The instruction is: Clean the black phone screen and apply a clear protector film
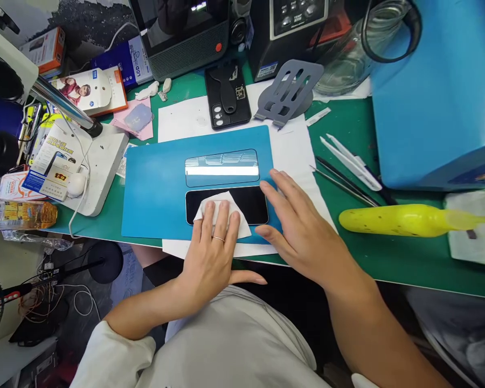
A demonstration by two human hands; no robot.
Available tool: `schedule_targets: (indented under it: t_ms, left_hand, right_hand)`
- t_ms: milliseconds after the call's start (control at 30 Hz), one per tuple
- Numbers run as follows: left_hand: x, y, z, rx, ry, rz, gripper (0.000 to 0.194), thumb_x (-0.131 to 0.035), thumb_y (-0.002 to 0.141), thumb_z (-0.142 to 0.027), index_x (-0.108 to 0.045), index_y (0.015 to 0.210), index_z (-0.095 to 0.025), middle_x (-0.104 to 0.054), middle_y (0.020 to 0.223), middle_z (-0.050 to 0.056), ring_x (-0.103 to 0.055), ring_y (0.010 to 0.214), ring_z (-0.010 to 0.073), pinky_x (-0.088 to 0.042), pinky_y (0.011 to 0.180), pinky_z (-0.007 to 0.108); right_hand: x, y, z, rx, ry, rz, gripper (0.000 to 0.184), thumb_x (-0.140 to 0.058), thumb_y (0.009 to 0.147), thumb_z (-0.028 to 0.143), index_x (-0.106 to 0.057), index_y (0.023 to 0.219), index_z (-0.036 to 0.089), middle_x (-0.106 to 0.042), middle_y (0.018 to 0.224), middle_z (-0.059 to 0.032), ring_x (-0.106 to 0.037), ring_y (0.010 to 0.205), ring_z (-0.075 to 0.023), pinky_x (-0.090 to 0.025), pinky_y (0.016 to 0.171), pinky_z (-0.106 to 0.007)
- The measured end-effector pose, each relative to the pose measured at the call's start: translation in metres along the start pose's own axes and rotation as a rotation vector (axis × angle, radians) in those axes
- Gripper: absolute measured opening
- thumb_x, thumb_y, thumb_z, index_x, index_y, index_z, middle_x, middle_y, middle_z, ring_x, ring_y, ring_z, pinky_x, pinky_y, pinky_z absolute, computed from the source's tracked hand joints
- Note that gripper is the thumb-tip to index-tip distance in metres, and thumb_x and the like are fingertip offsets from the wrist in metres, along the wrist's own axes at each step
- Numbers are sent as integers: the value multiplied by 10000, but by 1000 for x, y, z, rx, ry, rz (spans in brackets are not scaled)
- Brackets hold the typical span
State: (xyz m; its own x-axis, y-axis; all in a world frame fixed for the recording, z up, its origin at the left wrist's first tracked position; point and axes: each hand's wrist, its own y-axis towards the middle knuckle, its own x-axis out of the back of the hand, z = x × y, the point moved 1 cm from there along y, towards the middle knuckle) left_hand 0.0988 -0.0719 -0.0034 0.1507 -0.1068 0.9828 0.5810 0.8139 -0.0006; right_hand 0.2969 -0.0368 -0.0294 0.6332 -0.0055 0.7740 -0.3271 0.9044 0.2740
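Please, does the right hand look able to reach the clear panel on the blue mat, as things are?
Probably yes: the right hand seems empty, its fingertips are near the clear panel, and nothing appears to lie over it.

"LCD" on the blue box; "TEMP" — on the black device.

cloth on phone on mat

Black-screened phone — flat on blue mat, crumpled white wipe atop
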Motion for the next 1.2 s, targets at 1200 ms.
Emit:
schedule_targets:
  t_ms: [1200]
  left_hand:
    - [9,50,-19,-44,-136,-2,1399,-138,753,-1035,-331,1626,41,-285,1708,294,-211,1608,491,-251,1267,581]
  right_hand:
    - [8,-1,-1,14,16,-19,834,-178,1007,743,-410,1641,253,-280,1753,-168,-285,1610,-409,-309,1265,-669]
